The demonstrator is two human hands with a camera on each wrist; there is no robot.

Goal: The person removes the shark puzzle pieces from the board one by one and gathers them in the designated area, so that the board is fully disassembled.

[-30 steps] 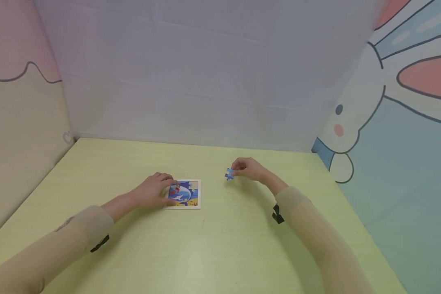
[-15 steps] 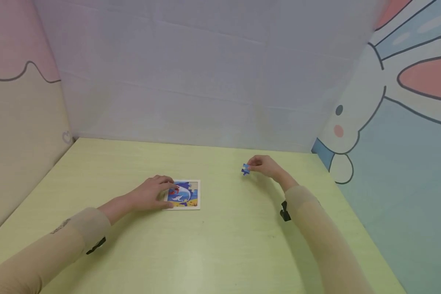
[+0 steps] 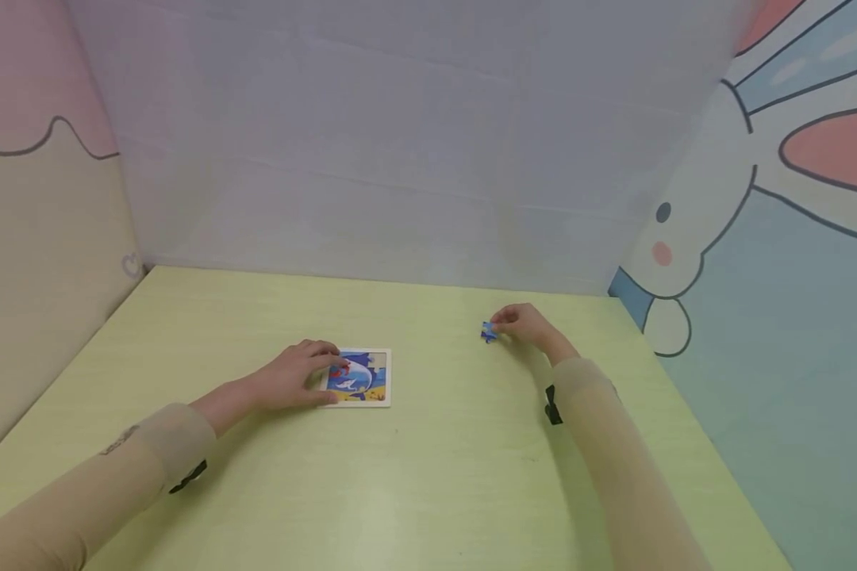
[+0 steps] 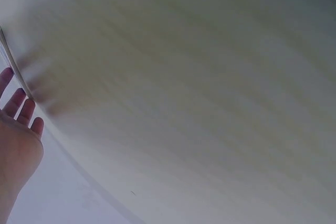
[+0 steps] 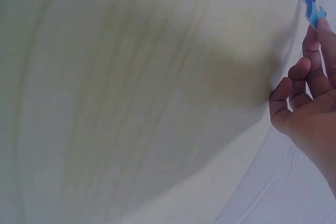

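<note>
A small white-framed jigsaw puzzle with a whale picture lies flat on the table. Bare pale backing shows in its upper right corner. My left hand rests at the puzzle's left side, fingers spread over the frame and thumb along the near edge. In the left wrist view the fingertips of the left hand touch the frame's rim. Away to the right, my right hand pinches a blue puzzle piece between thumb and index finger. The right wrist view shows the piece held nearly edge-on, other fingers curled beneath.
Both hands work over a pale yellow-green table. A grey-white cloth wall stands along its far edge. Printed panels rise at either side, the right one with a rabbit drawing.
My right hand has carried the puzzle piece to the right, away from the puzzle, and the piece has turned slightly in the fingers. The left hand has stayed nearly in place on the frame.
</note>
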